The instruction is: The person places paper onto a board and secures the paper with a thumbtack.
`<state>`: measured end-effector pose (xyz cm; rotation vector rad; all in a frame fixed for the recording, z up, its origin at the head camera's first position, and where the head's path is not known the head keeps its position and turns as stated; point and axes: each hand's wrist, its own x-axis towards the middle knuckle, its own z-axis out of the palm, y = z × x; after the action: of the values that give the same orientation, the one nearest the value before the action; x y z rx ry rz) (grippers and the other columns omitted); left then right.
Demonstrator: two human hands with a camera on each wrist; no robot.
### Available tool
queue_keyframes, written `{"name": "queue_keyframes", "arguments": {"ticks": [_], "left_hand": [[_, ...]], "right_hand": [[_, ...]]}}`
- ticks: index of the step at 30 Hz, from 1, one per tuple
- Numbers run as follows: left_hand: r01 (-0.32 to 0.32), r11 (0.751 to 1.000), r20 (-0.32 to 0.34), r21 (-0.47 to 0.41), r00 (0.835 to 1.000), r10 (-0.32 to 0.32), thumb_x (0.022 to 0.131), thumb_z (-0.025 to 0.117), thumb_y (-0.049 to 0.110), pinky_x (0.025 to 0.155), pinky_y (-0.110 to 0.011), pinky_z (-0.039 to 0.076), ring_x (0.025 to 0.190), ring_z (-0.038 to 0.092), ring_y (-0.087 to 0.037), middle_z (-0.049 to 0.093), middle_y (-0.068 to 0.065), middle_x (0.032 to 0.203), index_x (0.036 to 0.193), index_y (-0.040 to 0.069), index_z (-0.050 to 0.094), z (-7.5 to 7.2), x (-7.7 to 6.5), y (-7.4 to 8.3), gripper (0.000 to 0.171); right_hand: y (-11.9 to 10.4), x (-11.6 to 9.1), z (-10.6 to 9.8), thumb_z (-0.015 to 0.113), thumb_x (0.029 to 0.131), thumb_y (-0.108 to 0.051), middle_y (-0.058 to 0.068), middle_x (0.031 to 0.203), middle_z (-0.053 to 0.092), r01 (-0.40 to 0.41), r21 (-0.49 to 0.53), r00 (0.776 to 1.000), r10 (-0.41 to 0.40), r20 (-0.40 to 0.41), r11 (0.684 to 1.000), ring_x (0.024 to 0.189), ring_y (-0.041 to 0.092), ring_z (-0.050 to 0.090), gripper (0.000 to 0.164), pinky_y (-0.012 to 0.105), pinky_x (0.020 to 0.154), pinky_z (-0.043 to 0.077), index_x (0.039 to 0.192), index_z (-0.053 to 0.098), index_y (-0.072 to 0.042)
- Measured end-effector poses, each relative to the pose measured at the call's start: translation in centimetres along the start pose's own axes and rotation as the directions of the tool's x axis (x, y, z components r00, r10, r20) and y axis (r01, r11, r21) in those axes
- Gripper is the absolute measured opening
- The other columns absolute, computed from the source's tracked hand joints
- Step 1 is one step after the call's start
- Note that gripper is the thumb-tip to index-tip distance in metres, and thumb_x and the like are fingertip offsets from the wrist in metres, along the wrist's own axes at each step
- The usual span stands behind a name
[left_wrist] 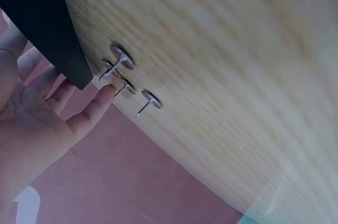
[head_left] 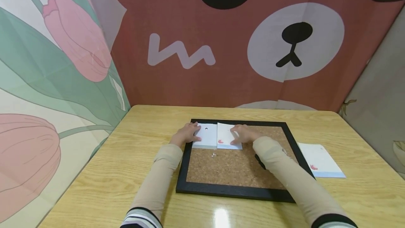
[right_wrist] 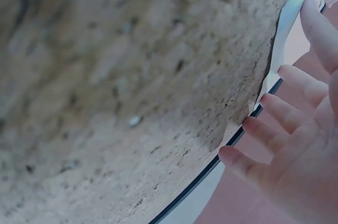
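Two white note sheets lie side by side near the top of a black-framed corkboard [head_left: 227,170]. My left hand [head_left: 186,133] rests at the outer edge of the left sheet [head_left: 207,140], thumb and fingers spread. A thumbtack [head_left: 206,128] shows near that sheet's top. On the right sheet [head_left: 224,134], printed with a small red picture, my right hand [head_left: 245,133] touches the right side with extended fingers. The right wrist view shows its fingertips [right_wrist: 228,154] along the board's far side. Small shiny pieces [head_left: 213,154] lie on the cork below the sheets.
Another printed white sheet [head_left: 321,161] lies on the wooden table [head_left: 114,178] right of the board. Several thumbtacks [left_wrist: 125,84] sit points-up beside the frame's corner [left_wrist: 79,76], close to the left fingers. A patterned cloth [head_left: 177,87] hangs behind the table.
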<state>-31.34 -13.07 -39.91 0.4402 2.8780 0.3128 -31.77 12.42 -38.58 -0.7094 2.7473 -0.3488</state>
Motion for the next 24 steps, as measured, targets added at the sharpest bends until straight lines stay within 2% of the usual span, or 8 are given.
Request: {"name": "queue_keyframes", "arguments": {"ticks": [5, 9, 12, 14, 17, 19, 21, 24], "left_hand": [[0.003, 1.0, 0.008, 0.02, 1.0, -0.003, 0.084, 0.059, 0.036, 0.102, -0.044, 0.021, 0.132, 0.015, -0.028, 0.021, -0.007, 0.146, 0.138, 0.011, 0.036, -0.2, -0.1, 0.3, 0.064], [0.008, 0.995, 0.04, 0.097, 0.999, -0.012, 0.084, 0.059, 0.035, 0.102, -0.043, 0.022, 0.131, 0.019, -0.029, 0.023, -0.009, 0.145, 0.137, 0.01, 0.037, -0.7, -0.1, 0.9, 0.062], [0.004, 0.986, 0.048, 0.164, 0.999, -0.012, 0.084, 0.061, 0.034, 0.097, -0.042, 0.032, 0.123, 0.035, -0.029, 0.037, -0.011, 0.138, 0.129, 0.009, 0.048, -1.0, -0.1, 1.5, 0.053], [0.005, 0.983, 0.043, 0.183, 0.999, -0.013, 0.083, 0.062, 0.033, 0.088, -0.039, 0.039, 0.11, 0.047, -0.026, 0.051, -0.01, 0.123, 0.115, 0.008, 0.058, -1.2, 0.0, 1.9, 0.041], [-0.012, 0.985, -0.002, 0.175, 1.0, 0.013, 0.083, 0.063, 0.031, 0.078, -0.039, 0.044, 0.096, 0.054, -0.022, 0.059, -0.007, 0.107, 0.103, 0.008, 0.062, -1.4, 0.2, 2.9, 0.03], [-0.047, 0.983, -0.018, 0.179, 0.999, 0.051, 0.085, 0.06, 0.034, 0.083, -0.04, 0.042, 0.104, 0.051, -0.023, 0.057, -0.007, 0.113, 0.112, 0.008, 0.06, -1.5, 0.4, 3.6, 0.037], [-0.09, 0.978, -0.032, 0.188, 0.995, 0.097, 0.086, 0.057, 0.039, 0.091, -0.042, 0.038, 0.116, 0.044, -0.024, 0.048, -0.007, 0.127, 0.126, 0.009, 0.051, -1.5, 0.7, 4.3, 0.05], [-0.139, 0.966, -0.003, 0.218, 0.99, 0.143, 0.085, 0.053, 0.048, 0.097, -0.045, 0.031, 0.125, 0.032, -0.025, 0.035, -0.005, 0.139, 0.136, 0.011, 0.039, -1.3, 1.2, 5.2, 0.065]], "right_hand": [[0.2, -0.1, -0.1, 0.065, 0.081, -0.036, 0.019, 0.139, 0.03, -0.044, 0.021, 0.999, 0.044, 0.016, 0.999, 0.126, 0.039, 0.023, 0.064, 0.055, 0.097, 0.022, 0.133, 0.042, -0.006], [0.3, -0.1, 0.0, 0.064, 0.081, -0.038, 0.019, 0.14, 0.028, -0.045, 0.017, 0.999, 0.044, 0.021, 0.999, 0.127, 0.039, 0.021, 0.065, 0.056, 0.098, 0.02, 0.134, 0.041, -0.007], [0.3, -0.1, 0.2, 0.063, 0.082, -0.038, 0.019, 0.14, 0.027, -0.047, 0.016, 0.999, 0.046, 0.026, 0.999, 0.127, 0.039, 0.02, 0.065, 0.056, 0.098, 0.019, 0.134, 0.041, -0.008], [0.2, -0.1, 0.3, 0.062, 0.082, -0.038, 0.019, 0.141, 0.026, -0.052, 0.014, 0.998, 0.051, 0.03, 0.999, 0.128, 0.039, 0.02, 0.064, 0.056, 0.098, 0.019, 0.134, 0.04, -0.008], [0.2, -0.2, 0.2, 0.063, 0.082, -0.038, 0.02, 0.14, 0.027, -0.049, 0.013, 0.998, 0.048, 0.029, 0.999, 0.127, 0.04, 0.02, 0.064, 0.057, 0.097, 0.019, 0.134, 0.041, -0.007], [0.2, -0.2, 0.2, 0.063, 0.082, -0.037, 0.02, 0.14, 0.027, -0.043, 0.01, 0.999, 0.043, 0.026, 0.999, 0.127, 0.04, 0.02, 0.063, 0.056, 0.098, 0.019, 0.134, 0.041, -0.007], [0.3, -0.2, 0.1, 0.063, 0.082, -0.037, 0.021, 0.14, 0.027, -0.033, 0.006, 0.999, 0.033, 0.021, 0.999, 0.127, 0.04, 0.021, 0.063, 0.057, 0.097, 0.02, 0.133, 0.042, -0.007], [0.4, -0.1, 0.1, 0.063, 0.082, -0.038, 0.021, 0.139, 0.028, -0.014, 0.003, 1.0, 0.014, 0.015, 1.0, 0.126, 0.04, 0.023, 0.063, 0.056, 0.097, 0.021, 0.133, 0.042, -0.006]]}}
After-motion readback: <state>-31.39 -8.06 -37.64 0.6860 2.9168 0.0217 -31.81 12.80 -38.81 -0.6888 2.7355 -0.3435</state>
